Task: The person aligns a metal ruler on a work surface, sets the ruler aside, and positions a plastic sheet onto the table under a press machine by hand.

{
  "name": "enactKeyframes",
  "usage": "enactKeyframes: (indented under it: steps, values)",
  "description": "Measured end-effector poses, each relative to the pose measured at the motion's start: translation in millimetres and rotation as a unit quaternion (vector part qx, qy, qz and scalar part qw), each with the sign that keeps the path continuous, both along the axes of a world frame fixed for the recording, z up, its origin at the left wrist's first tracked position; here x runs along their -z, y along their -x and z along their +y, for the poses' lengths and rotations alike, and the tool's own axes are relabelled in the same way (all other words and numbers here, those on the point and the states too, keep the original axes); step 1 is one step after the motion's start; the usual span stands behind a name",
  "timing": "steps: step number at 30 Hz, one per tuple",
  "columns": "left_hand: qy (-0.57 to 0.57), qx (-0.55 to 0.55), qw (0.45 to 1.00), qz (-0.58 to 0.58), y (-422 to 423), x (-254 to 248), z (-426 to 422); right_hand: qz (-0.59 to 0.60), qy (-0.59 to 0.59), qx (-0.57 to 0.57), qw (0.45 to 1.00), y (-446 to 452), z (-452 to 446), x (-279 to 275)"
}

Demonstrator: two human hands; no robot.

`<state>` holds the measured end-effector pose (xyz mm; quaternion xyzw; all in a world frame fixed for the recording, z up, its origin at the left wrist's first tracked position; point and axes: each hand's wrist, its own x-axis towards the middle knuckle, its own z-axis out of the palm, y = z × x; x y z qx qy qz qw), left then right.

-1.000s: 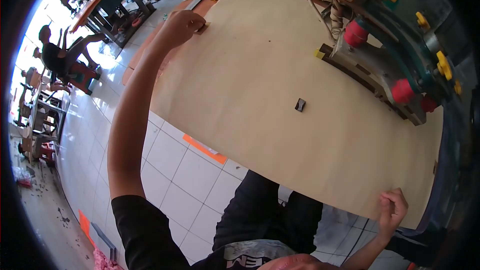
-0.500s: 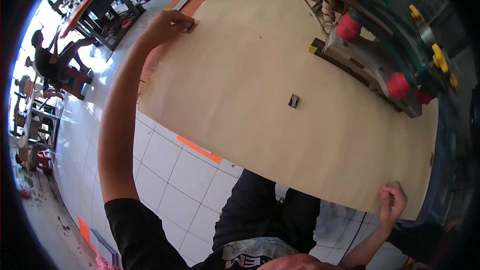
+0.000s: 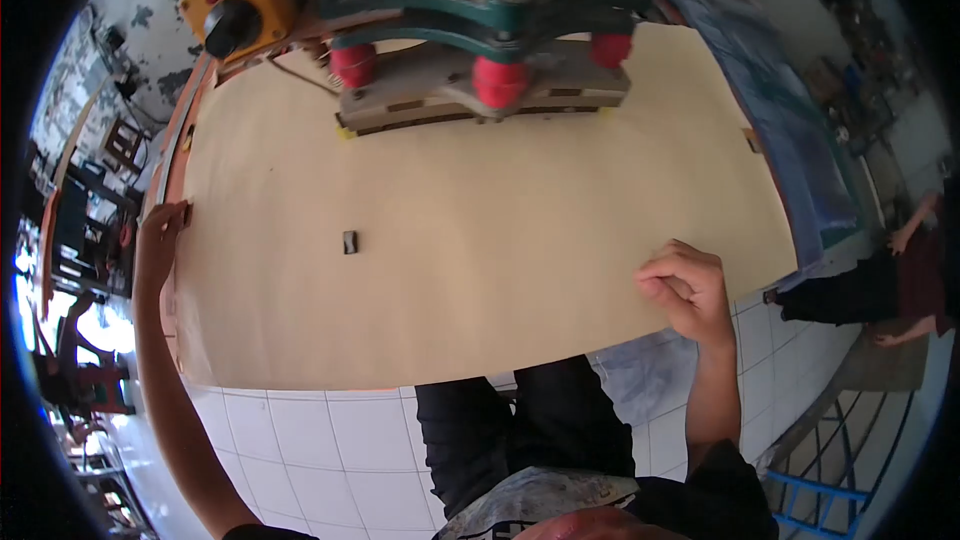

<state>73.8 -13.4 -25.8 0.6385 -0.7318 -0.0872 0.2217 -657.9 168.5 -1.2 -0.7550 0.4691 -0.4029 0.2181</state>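
A large tan sheet [image 3: 480,270] covers the work table. At the sheet's left edge, my left hand [image 3: 163,225] has its fingers closed on a small brown piece [image 3: 186,214]. Over the right part of the sheet, near its front edge, is my right hand [image 3: 688,285], its fingers curled together; whatever may be between them is too small to make out. A small dark block [image 3: 350,242] lies on the sheet, left of the middle. Another small brown piece [image 3: 752,140] sits at the right edge.
A green press head with red knobs [image 3: 500,82] spans the back of the table, with a yellow-orange control box [image 3: 240,2] at its left. Blue-grey plastic [image 3: 770,110] hangs along the right edge. Another person [image 3: 890,280] is at the far right, near a blue metal frame [image 3: 820,500].
The view has swung right, bringing the press to the top middle. My right hand has moved farther in over the sheet. My left hand stays at the left edge.
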Motion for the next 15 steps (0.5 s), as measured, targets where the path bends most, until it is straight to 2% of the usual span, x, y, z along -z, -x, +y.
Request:
enactKeyframes:
  steps: [2,4,5,6,8,9,13,15]
  values:
    - [0.014,0.008,0.999,-0.038,8,-4,10,-0.02,0.006,-0.002,1.0,1,-2,3]
    - [0.029,0.02,0.997,-0.073,27,-8,22,-0.091,-0.015,0.001,0.996,6,3,6]
    - [0.076,-0.005,0.988,-0.132,46,-13,33,-0.136,-0.015,0.005,0.991,8,7,7]
    - [0.125,-0.031,0.974,-0.188,67,-20,44,-0.135,-0.01,0.015,0.991,14,10,2]
    - [0.102,-0.031,0.974,-0.201,106,-34,66,-0.095,0.069,0.021,0.993,26,15,-14]
    - [0.098,-0.006,0.98,-0.175,107,-26,71,-0.095,0.071,0.027,0.993,36,15,-22]
    - [0.058,0.013,0.994,-0.097,186,-31,120,0.081,0.089,0.259,0.958,133,-2,-45]
    - [0.049,0.034,0.997,-0.041,199,-20,131,0.153,0.055,0.376,0.912,207,-25,-55]
